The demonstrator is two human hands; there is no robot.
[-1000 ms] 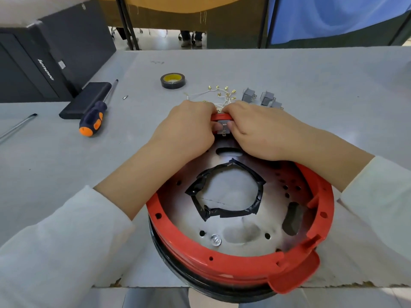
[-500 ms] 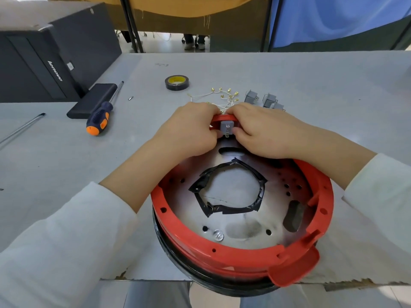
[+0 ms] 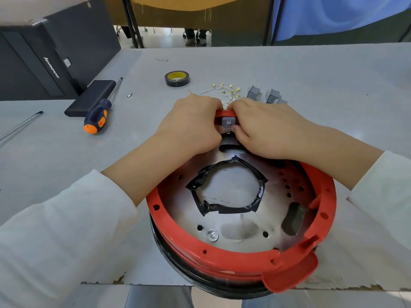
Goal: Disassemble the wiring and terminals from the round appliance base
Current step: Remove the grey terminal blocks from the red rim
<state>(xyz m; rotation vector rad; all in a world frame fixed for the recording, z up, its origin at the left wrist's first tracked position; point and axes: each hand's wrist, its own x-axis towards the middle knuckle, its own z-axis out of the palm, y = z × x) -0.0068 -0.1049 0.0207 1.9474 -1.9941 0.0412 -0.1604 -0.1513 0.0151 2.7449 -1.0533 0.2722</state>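
the round appliance base [image 3: 240, 252] has a red ring over a black outer rim, with a silvery metal plate inside and black tape [image 3: 224, 190] edging its middle hole. the small terminal block [image 3: 227, 123] at the far rim is grey. the loose wires [image 3: 224, 92] are white with gold ends, beside two grey blocks [image 3: 262, 94]. the tape roll [image 3: 177, 78] is black with a yellow core. the screwdriver [image 3: 97, 116] handle is dark blue and orange. the counter [image 3: 311, 81] is pale grey; the sleeves [image 3: 55, 230] are white.
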